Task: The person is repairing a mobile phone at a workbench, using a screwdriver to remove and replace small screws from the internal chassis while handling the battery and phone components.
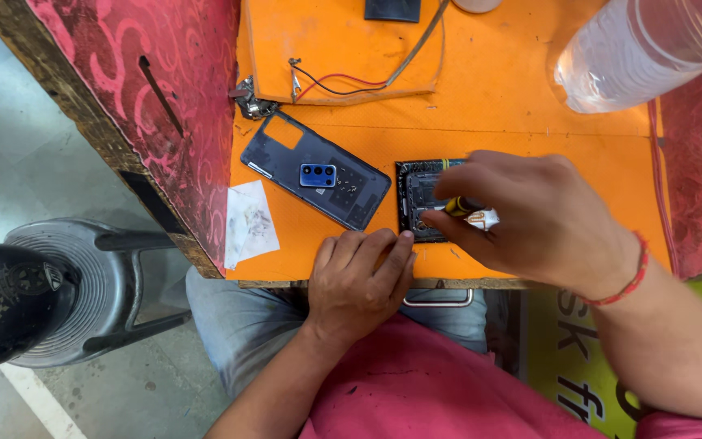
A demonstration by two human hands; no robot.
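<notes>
An opened dark phone body (421, 195) lies on the orange mat (497, 106), mostly hidden under my right hand. My right hand (530, 215) pinches a small yellow-and-black screwdriver (458, 206), its tip pointing down into the phone. My left hand (361, 280) rests flat on the mat's near edge, fingertips touching the phone's lower left corner. To the left lies the removed dark-blue back cover (316, 169), inner side up, with a blue camera piece (318, 175) in it.
A clear plastic bottle (643, 49) lies at the top right. Red and black wires (339, 81) and a small metal part (251, 102) sit near an orange pad. A white paper scrap (249, 223) hangs at the mat's left edge. A grey stool (91, 284) stands lower left.
</notes>
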